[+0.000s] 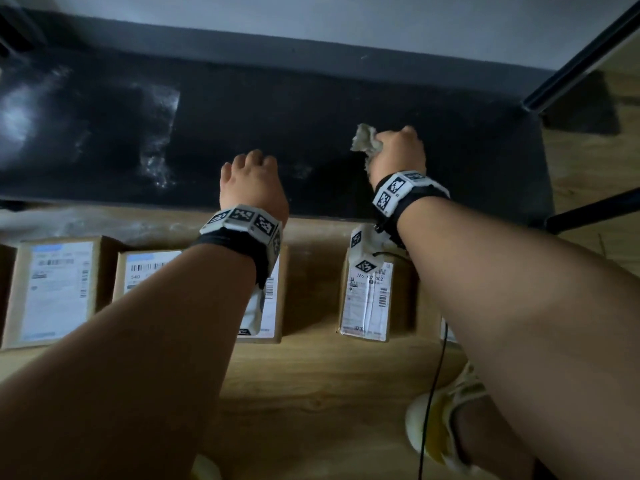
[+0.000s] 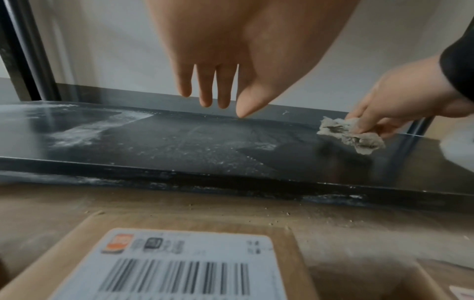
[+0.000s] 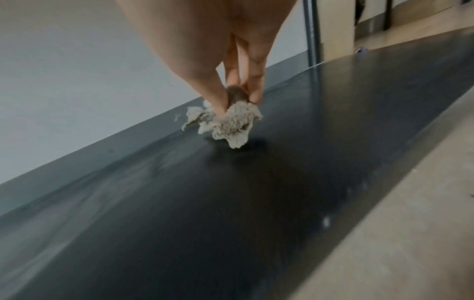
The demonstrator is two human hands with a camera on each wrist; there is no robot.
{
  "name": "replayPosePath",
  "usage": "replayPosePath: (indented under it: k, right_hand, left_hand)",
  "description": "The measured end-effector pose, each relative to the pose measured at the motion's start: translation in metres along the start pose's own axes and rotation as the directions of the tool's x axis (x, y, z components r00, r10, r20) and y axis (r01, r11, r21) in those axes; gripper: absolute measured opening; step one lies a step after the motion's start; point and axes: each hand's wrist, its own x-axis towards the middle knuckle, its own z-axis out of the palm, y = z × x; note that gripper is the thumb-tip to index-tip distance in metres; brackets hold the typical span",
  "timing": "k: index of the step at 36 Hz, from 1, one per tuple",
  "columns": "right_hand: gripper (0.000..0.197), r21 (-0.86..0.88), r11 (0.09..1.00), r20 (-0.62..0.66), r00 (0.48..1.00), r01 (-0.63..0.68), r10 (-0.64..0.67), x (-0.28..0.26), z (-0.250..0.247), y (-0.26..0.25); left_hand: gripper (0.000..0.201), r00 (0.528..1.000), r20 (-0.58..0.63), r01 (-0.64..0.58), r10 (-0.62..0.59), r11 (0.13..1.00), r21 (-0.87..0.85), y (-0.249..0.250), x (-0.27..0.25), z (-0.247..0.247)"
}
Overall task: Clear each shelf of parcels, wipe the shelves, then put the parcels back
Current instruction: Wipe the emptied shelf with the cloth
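The low black shelf [image 1: 381, 98] lies bare and dusty, with pale dust smears toward its left end [image 2: 84, 132]. My right hand [image 1: 398, 150] pinches a crumpled grey rag [image 1: 365, 140] above the shelf's right half; in the right wrist view the rag [image 3: 225, 123] hangs from thumb and fingers just over the dark board [image 3: 282, 192]. My left hand [image 1: 252, 174] hovers over the shelf's front middle, fingers straight and relaxed [image 2: 207, 89], holding nothing. Cardboard parcels [image 1: 55, 289] [image 1: 367, 296] with white labels stand on the wooden floor in front of the shelf.
A black rack post [image 1: 581, 67] rises at the shelf's right end and another [image 2: 28, 50] at the left. A grey wall [image 1: 311, 15] backs the shelf. My foot in a yellow-white shoe [image 1: 440, 431] stands at the lower right beside a thin black cable [image 1: 433, 393].
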Motion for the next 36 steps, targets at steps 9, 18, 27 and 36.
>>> replayPosePath:
  k: [9, 18, 27, 36]
  right_hand:
    - [0.036, -0.026, 0.985, 0.166, 0.971, -0.169, 0.171, 0.035, -0.002, -0.008]
    - [0.030, -0.002, 0.989, 0.213, 0.967, 0.147, -0.143, -0.006, 0.014, -0.074]
    - [0.030, -0.052, 0.949, 0.196, 0.935, 0.312, -0.296, -0.010, 0.015, -0.084]
    - [0.035, -0.083, 0.991, 0.080, 0.991, -0.103, 0.109, 0.058, 0.004, -0.027]
  left_hand:
    - [0.050, 1.000, 0.016, 0.007, -0.007, 1.000, 0.011, 0.002, 0.016, 0.007]
    - [0.050, 0.999, -0.011, 0.047, -0.047, 0.998, 0.028, -0.023, 0.017, -0.003]
    - [0.053, 0.998, -0.035, 0.059, -0.058, 0.998, 0.036, -0.027, 0.016, -0.007]
    - [0.056, 0.998, -0.030, 0.049, -0.048, 0.998, 0.033, -0.021, 0.025, 0.001]
